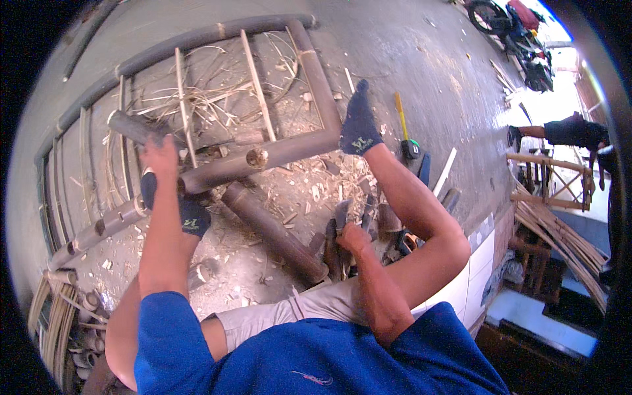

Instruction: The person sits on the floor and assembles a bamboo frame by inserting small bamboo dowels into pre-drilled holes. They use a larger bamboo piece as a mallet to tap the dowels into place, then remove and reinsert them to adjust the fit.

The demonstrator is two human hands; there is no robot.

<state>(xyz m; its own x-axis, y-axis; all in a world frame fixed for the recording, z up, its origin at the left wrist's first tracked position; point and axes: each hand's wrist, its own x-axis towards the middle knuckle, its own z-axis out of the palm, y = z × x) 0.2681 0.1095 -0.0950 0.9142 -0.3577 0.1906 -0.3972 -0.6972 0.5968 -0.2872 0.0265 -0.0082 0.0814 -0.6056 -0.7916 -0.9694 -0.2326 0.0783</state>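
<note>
My left hand (160, 158) grips a short dark bamboo piece (130, 126) by its near end, tilted over the slats of a bamboo frame. The frame's near rail (296, 150) is a thick dark pole with holes cut in its top. My socked feet rest against this rail, the left foot (194, 216) beside my left forearm and the right foot (360, 118) at the frame's corner. Low at the right, my right hand (353, 238) is closed among dark tools; what it holds is partly hidden. Between my legs lies a loose bamboo length (273, 230).
Wood chips (313, 191) and shavings (217, 99) litter the floor. A yellow tape measure (411, 149) lies right of my right foot. Bamboo strips (559, 230) and a small bamboo rack (550, 181) stand at the right, near another person (573, 131). A motorbike (520, 33) is parked beyond.
</note>
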